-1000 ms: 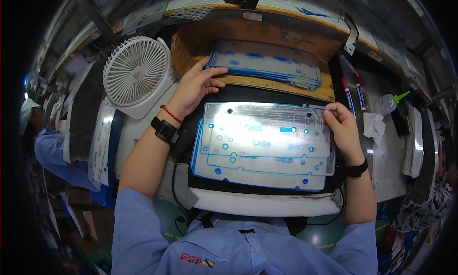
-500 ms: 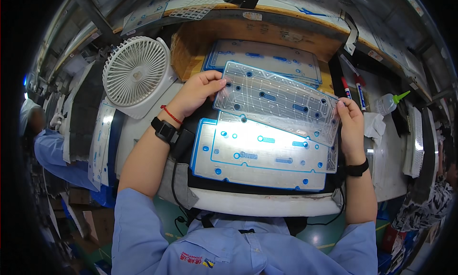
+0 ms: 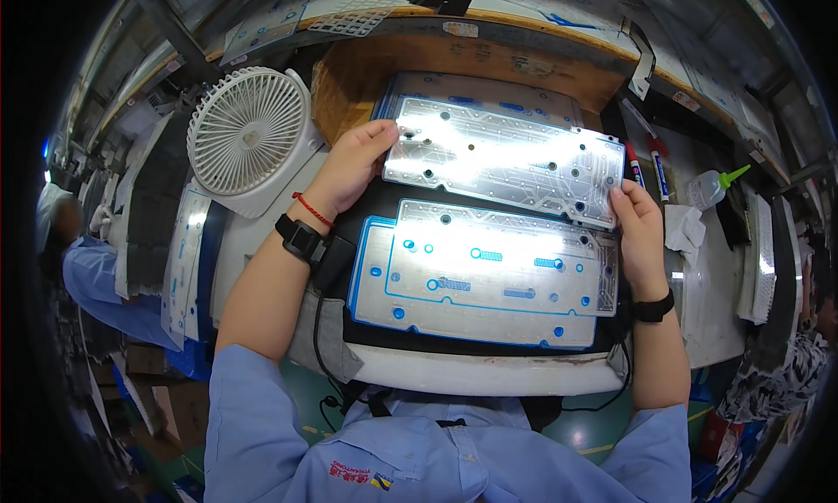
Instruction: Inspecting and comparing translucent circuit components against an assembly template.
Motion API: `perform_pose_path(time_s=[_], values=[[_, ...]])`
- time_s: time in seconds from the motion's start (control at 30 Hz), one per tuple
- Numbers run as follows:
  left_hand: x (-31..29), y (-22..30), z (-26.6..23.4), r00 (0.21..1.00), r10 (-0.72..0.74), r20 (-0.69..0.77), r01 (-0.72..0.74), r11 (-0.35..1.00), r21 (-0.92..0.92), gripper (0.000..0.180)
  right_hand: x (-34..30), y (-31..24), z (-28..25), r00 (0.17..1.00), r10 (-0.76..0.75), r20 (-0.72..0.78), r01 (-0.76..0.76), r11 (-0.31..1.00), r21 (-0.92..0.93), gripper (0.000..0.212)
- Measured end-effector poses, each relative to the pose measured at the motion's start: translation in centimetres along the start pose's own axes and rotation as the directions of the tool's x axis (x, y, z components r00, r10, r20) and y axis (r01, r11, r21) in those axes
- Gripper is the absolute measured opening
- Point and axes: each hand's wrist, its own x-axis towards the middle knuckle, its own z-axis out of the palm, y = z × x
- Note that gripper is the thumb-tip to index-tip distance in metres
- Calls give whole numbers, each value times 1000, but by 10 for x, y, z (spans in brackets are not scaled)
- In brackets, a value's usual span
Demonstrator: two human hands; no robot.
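Between my two hands is a clear, patterned plastic sheet (image 3: 511, 182) with fine traces and small holes, glaring under the light. My left hand (image 3: 356, 161) pinches its left end between thumb and fingers. At the right end, my right hand (image 3: 639, 232) grips the lower corner. Nearer to me lies another clear traced sheet (image 3: 515, 228), partly over blue-edged plates (image 3: 471, 325) with round and slotted holes. Behind the held sheet, more blue-edged plates (image 3: 559, 110) are stacked in a wooden bin, partly covered from view.
A white fan (image 3: 250, 132) stands at the left beside the wooden bin (image 3: 471, 58). On the right are markers (image 3: 659, 178), a green-tipped squeeze bottle (image 3: 709, 189) and crumpled white tissue (image 3: 685, 230). Another person's blue sleeve (image 3: 92, 272) shows at far left.
The held sheet has moved away from me and tilted, so it now reflects the light strongly. More of the traced sheet beneath it shows. Both hands still grip its ends.
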Motion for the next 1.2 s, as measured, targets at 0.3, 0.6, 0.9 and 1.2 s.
perform_pose_path(time_s=[0.3,0.6,0.9,1.2], values=[[0,-1,-3,996,40,80,-50,990,129,25,1,2,-1,998,-56,-43,58,998,41,20],[0,0,-10,987,62,150,-80,990,115,16,0,1,-12,996,-69,-56,66,996,-58,18],[-2,5,-10,989,76,129,-61,991,-115,24,-2,-4,-2,984,-87,-157,97,994,55,33],[-3,4,-3,987,82,141,-79,997,-29,41,-1,0,-6,989,-128,-74,127,992,-9,26]])
